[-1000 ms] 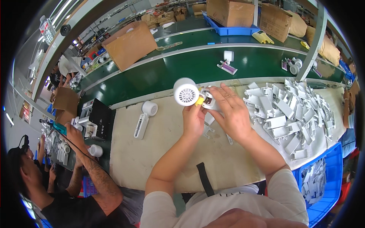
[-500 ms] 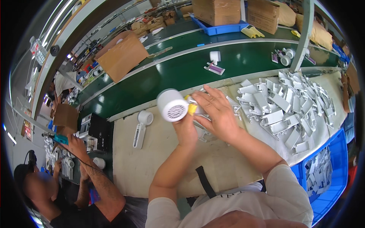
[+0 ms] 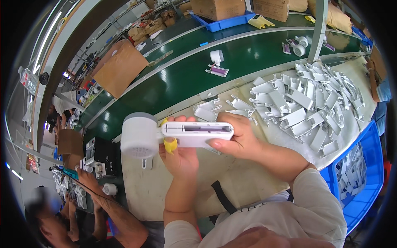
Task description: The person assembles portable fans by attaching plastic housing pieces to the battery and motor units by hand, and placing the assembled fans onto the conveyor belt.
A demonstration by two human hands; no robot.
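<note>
I have the white handheld fan point(image 3: 184, 140) up above the counter point(image 3: 144, 198), lying level between both hands. My left hand point(image 3: 180, 159) has its fingers clamped around the neck end of the handle, yellow wraps on two of them; my right hand point(image 3: 242, 134) has its fingers clamped on the far end, thumb in front. I judge this unit part-done: the round head is already joined to the handle, but the long slot in the handle's face is uncovered, and plenty of white shells point(image 3: 302, 99) lie loose to the right. Counting, I get one fan in hand, a second white handle point(image 3: 147, 163) on the counter, its upper part hidden, and one fan with a purple insert point(image 3: 217, 71) on the green belt point(image 3: 182, 89). Farther right on the belt I make out two round heads point(image 3: 298, 50) in a cluster. There is one blue bin point(image 3: 373, 194) of more shells; these and the heaped ones overlap too much to count.
</note>
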